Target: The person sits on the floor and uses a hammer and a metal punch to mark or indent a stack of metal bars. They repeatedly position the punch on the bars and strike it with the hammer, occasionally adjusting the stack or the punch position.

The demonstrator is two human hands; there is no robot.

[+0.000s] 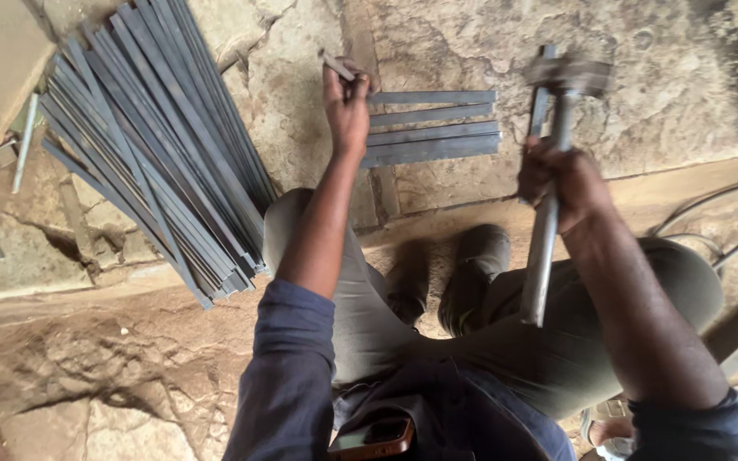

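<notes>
My left hand point(348, 107) is closed around a short metal piece point(335, 65) that sticks out above my fist, held just left of a few short flat steel strips point(433, 126) lying side by side on the stone floor. My right hand point(561, 179) grips the long metal handle of a hammer point(548, 188), its head point(567, 75) raised above the right end of those strips. I am squatting, with my knees and shoes below the hands.
A large fanned pile of long flat steel bars point(155, 145) lies at the left on the rough stone floor point(685, 85). A phone point(373, 437) sticks out of my pocket. Cables and a rod point(732, 252) run along the right edge.
</notes>
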